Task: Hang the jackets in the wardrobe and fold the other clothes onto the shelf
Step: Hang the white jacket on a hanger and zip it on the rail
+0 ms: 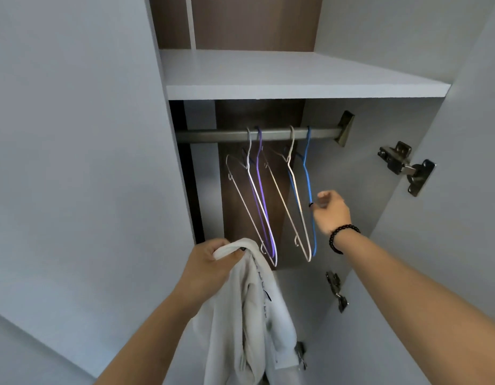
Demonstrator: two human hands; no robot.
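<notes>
My left hand [210,262] grips the top of a white jacket [252,323], which hangs down in front of the open wardrobe. My right hand [331,209], with a black bead bracelet on the wrist, is raised beside the blue wire hanger [307,176]; its fingers are loosely curled and right at the wire, and I cannot tell whether they pinch it. Several wire hangers, white, purple and blue, hang on the metal rail [213,134]. Above the rail is a grey shelf [296,76].
The wardrobe's left side panel [82,162] and the open right door [463,190] with metal hinges [407,168] frame the opening. A lower hinge [336,291] sits beneath my right forearm. The dark wood back panel [254,20] shows behind the shelf.
</notes>
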